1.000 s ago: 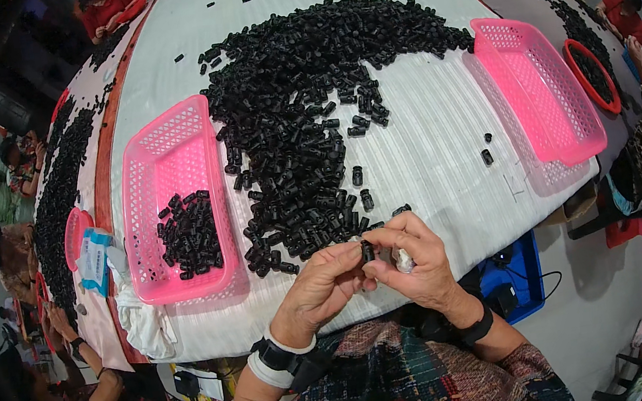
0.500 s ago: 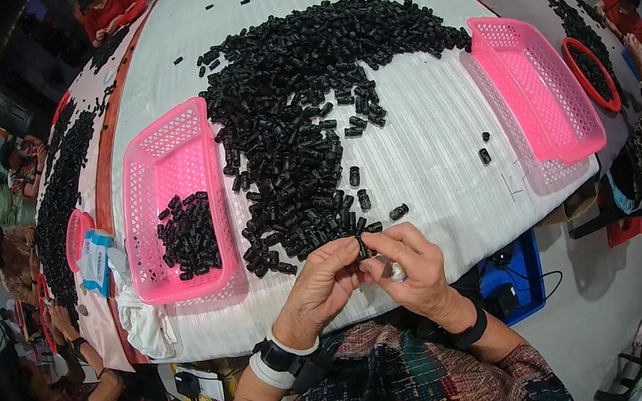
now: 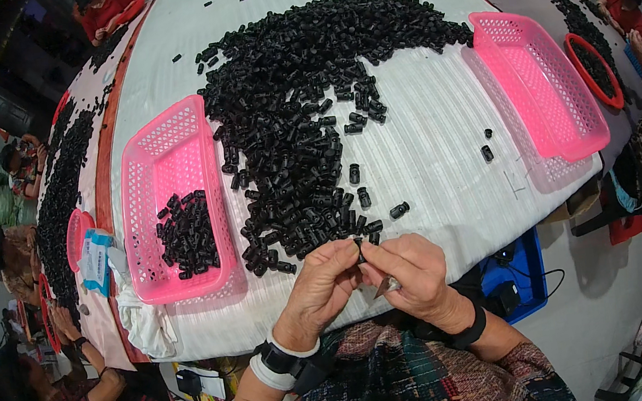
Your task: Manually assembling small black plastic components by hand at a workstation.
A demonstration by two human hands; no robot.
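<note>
My left hand (image 3: 321, 280) and my right hand (image 3: 410, 274) meet at the near edge of the table, their thumbs and forefingers pinching one small black plastic piece (image 3: 360, 251), which looks like a cord lock. Tucked in my right hand is a flat, pointed silvery piece (image 3: 385, 286) like a small blade; its other end is hidden by the fingers. Just beyond the hands spreads a big pile of similar black cord locks (image 3: 292, 164), with a few lying loose to its right, one a short way above my right hand.
A pink basket (image 3: 138, 247) at the left holds some black pieces. Another pink basket (image 3: 570, 142) lies to the right on the white cloth (image 3: 425, 131). White rags (image 3: 142, 323) and a blue-white packet (image 3: 94, 260) sit at the left. Other people work around nearby tables.
The silvery pointed piece in my right hand shows more plainly, as the hand has turned slightly. A black piece now lies visible just beyond my fingertips. Both hands stay pinched together.
</note>
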